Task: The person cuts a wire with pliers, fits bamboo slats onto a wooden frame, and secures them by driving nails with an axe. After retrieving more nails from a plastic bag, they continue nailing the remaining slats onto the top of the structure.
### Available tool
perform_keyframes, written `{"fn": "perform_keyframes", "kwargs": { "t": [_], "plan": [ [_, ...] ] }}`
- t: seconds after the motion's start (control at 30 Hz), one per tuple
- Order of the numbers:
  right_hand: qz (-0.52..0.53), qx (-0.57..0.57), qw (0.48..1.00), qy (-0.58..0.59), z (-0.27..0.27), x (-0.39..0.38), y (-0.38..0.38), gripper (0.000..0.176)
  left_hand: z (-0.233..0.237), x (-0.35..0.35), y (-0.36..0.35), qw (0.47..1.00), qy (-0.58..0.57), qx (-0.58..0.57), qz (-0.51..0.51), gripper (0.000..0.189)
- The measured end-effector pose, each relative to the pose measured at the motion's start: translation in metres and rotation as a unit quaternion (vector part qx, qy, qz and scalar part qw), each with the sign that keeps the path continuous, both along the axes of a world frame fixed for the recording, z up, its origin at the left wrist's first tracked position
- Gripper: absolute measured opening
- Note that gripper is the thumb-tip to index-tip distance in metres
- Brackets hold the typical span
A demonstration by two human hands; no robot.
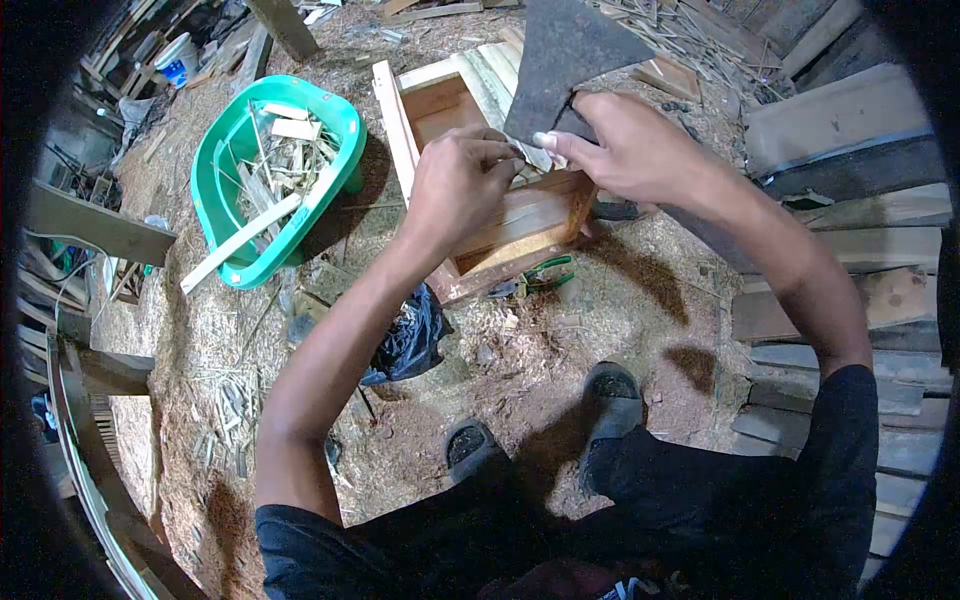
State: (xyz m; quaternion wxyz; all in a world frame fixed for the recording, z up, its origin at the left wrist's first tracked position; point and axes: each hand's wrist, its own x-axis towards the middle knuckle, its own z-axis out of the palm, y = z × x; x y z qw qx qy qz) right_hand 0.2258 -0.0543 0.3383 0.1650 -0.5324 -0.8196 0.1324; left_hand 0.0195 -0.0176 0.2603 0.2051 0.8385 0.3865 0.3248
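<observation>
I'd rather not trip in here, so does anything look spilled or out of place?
Mostly workshop mess. A long wood strip juts over the rim of the green basin, easy to snag. Green-handled pliers lie on the ground by the wooden box, amid scattered shavings. No damage stands out.

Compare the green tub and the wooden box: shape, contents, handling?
Shape: the green tub is rounded; the wooden box is straight-edged.
Contents: the tub holds loose wood scraps; the box's visible hollow shows none.
Handling: the tub is untouched; the left hand and right hand are at the box.
Shared: both show an open hollow.
</observation>
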Motion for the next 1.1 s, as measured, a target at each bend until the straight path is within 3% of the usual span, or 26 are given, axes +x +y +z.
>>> {"fn": "perform_keyframes", "kwargs": {
  "t": [0.23,0.33,0.47,0.57,0.67,0.7,0.83,0.97,1.1],
  "plan": [
    [-0.017,0.007,0.998,-0.063,-0.008,0.001,-0.002,0.042,0.0,-0.001,0.003,1.0,0.001,-0.017,-0.005,0.018],
    [-0.018,-0.01,0.999,-0.028,0.005,0.003,0.005,0.039,-0.005,-0.002,0.002,1.0,-0.004,0.001,-0.003,0.019],
    [0.009,0.065,0.997,0.028,-0.005,0.003,0.006,0.04,-0.005,-0.002,0.004,1.0,-0.005,0.01,-0.004,0.019],
    [-0.015,0.014,0.997,-0.078,-0.02,0.002,-0.003,0.039,-0.003,-0.004,0.005,1.0,-0.01,-0.017,-0.006,0.018],
    [-0.061,-0.101,0.991,-0.068,0.013,-0.005,-0.007,0.037,-0.002,-0.004,0.005,1.0,-0.01,-0.013,-0.009,0.017],
    [-0.04,-0.016,0.999,-0.01,0.005,-0.004,-0.003,0.035,-0.003,-0.004,0.004,1.0,-0.011,-0.003,-0.01,0.017],
    [-0.01,0.039,0.999,0.011,0.005,0.007,0.002,0.038,-0.001,-0.001,0.002,1.0,0.001,0.013,0.001,0.018],
    [-0.024,-0.02,0.995,-0.091,0.009,-0.003,-0.007,0.041,-0.003,0.001,0.005,1.0,-0.002,0.016,0.005,0.018],
    [-0.003,0.008,0.997,-0.073,-0.001,0.0,-0.002,0.042,0.0,-0.001,0.003,1.0,-0.012,-0.007,-0.004,0.019]
  ]
}}
